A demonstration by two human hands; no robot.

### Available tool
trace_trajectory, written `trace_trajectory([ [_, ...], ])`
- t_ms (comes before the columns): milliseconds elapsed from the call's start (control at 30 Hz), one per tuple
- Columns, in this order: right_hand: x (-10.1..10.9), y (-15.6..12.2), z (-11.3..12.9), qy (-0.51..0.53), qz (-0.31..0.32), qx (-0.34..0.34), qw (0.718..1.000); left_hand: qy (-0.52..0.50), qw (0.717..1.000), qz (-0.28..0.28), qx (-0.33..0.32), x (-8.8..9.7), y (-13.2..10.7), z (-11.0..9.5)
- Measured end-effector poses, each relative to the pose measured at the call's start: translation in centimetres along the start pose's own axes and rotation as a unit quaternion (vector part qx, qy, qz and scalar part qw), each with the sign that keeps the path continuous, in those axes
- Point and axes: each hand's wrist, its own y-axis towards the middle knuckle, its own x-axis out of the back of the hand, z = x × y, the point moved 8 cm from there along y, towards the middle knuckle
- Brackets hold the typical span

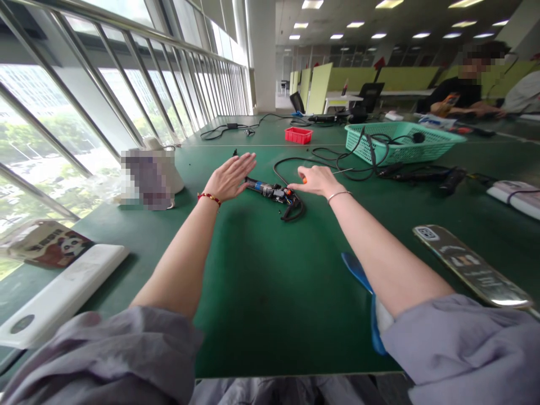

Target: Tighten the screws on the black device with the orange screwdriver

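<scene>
On the green table lies a partly opened electric tool, a slim dark body with a blue band, exposed inner parts and a black cord curled at its right end. My left hand is over the tool's left end, fingers stretched out and holding nothing; its thumb is close to the body, and I cannot tell if it touches. My right hand is closed around a screwdriver with an orange handle, its thin shaft sticking out to the right. A finger of that hand points at the tool's exposed end.
A red tray and a green basket with cables stand farther back. A phone and a blue-and-white object lie right. Left are a white device and a panda-printed packet. A person sits far right.
</scene>
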Motion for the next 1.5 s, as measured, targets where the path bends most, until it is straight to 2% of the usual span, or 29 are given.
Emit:
trace_trajectory([
  [67,1.0,0.1,-1.1,-0.018,-0.039,-0.031,0.999,0.007,1.0,0.006,0.025,-0.1,0.1,0.1],
  [133,1.5,0.2,-1.6,-0.032,-0.063,-0.04,0.997,0.004,1.0,0.028,0.011,-0.9,0.6,-0.9],
  [233,1.3,0.2,-1.4,-0.047,-0.067,-0.028,0.996,0.006,0.999,0.038,-0.002,-2.0,1.4,-2.3],
  [333,0.7,0.0,-1.4,-0.056,-0.059,-0.009,0.997,0.013,0.999,0.032,-0.004,-2.5,1.4,-2.6],
  [467,0.6,-0.1,-1.5,-0.049,-0.059,0.006,0.997,0.014,0.999,0.032,-0.002,-2.6,1.2,-1.9],
  [567,0.9,0.0,-1.1,-0.029,-0.063,0.012,0.998,0.001,1.0,0.013,-0.001,-1.6,1.8,-2.2],
  [700,0.9,-0.7,0.1,0.017,-0.077,-0.007,0.997,-0.047,0.997,-0.008,0.056,0.4,1.6,-4.6],
  [733,0.6,-1.0,0.4,0.031,-0.079,-0.022,0.996,-0.068,0.995,0.003,0.079,0.6,1.1,-5.5],
  [833,-1.1,-2.4,1.8,0.079,-0.066,-0.059,0.993,-0.101,0.992,0.039,0.071,0.9,-0.6,-9.0],
  [933,-2.6,-3.5,3.2,0.11,-0.052,-0.074,0.99,-0.105,0.988,0.065,0.093,0.4,-1.3,-10.5],
  [1067,-2.9,-4.4,3.9,0.131,-0.052,-0.088,0.986,-0.144,0.977,0.119,0.099,-1.1,-0.7,-10.6],
  [1133,-2.9,-4.9,4.0,0.138,-0.052,-0.088,0.985,-0.136,0.977,0.129,0.097,-1.3,-0.6,-10.6],
  [1267,-2.9,-6.5,4.0,0.147,-0.063,-0.077,0.984,-0.066,0.986,0.138,0.059,-0.7,-1.1,-11.8],
  [1333,-2.9,-7.3,4.0,0.151,-0.068,-0.073,0.984,-0.048,0.987,0.141,0.06,-0.3,-1.6,-12.2],
  [1500,-2.7,-7.9,4.2,0.165,-0.066,-0.027,0.984,-0.126,0.979,0.107,0.121,-0.1,-2.8,-11.7],
])
